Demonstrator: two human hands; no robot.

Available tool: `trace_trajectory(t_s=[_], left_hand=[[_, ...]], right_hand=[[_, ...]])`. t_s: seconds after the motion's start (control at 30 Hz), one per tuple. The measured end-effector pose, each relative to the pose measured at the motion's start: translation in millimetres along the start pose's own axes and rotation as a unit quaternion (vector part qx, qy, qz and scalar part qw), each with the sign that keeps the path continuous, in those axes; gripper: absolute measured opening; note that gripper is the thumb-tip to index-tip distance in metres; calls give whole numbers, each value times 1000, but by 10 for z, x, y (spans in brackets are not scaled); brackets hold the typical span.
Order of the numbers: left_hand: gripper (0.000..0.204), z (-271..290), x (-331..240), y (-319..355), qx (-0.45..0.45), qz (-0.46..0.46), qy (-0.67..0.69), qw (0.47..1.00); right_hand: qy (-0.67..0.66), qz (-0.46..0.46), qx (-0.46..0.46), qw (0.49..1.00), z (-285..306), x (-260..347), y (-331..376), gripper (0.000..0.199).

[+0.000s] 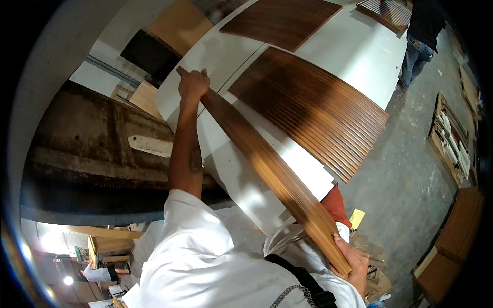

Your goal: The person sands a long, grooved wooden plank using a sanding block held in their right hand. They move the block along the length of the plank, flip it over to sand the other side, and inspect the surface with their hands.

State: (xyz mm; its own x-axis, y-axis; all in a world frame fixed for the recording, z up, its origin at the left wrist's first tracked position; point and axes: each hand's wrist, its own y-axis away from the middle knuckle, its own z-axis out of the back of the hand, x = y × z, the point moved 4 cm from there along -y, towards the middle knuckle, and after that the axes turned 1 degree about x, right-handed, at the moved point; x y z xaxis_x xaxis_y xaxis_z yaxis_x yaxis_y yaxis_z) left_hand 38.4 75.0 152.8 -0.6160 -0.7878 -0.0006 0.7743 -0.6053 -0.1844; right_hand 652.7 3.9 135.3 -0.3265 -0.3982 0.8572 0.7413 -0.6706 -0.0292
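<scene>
A long, narrow brown wooden board (272, 172) with lengthwise grooves slants across in front of me, its far end up to the left. Around that far end my left hand (194, 84) is closed, arm stretched out. My right hand (353, 261) grips the near end, low on the right beside my body. Just beyond the board, a ribbed brown wooden panel (313, 113) lies on a white table (357, 72). A second brown panel (281, 23) rests farther back on the same surface, and a slatted one (386, 14) sits at the far right corner.
A person (423, 38) in a dark top and jeans stands at the table's far right. Grooved brown panels (457, 246) and a wooden frame (449, 141) are on the right. A large brown-stained slab (97, 128) stands left. Another person (100, 273) appears at lower left.
</scene>
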Motion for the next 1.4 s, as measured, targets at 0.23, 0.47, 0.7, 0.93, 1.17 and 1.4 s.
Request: trace_trajectory(t_s=[0.23, 0.47, 0.7, 0.93, 1.17, 1.4], left_hand=[[78, -82, -530, 1859, 110, 215, 653, 718], [74, 134, -880, 3002, -8, 222, 732, 644], [62, 515, -407, 2918, 10, 203, 765, 611], [63, 927, -178, 3013, 70, 152, 847, 505], [74, 1119, -312, 3128, 21, 19, 827, 561], [73, 927, -737, 2627, 78, 89, 739, 664]], right_hand=[[-534, -47, 129, 834, -212, -1145, 122, 64], [-89, -229, 169, 954, -1339, -2588, -651, 69], [-158, -211, 359, 895, -1911, -2415, -1127, 71], [-499, -191, 286, 796, -1788, -2063, -1656, 66], [-599, -89, 181, 775, -1096, -1627, -2829, 61], [-499, 16, 4, 866, 523, -1704, -3020, 53]])
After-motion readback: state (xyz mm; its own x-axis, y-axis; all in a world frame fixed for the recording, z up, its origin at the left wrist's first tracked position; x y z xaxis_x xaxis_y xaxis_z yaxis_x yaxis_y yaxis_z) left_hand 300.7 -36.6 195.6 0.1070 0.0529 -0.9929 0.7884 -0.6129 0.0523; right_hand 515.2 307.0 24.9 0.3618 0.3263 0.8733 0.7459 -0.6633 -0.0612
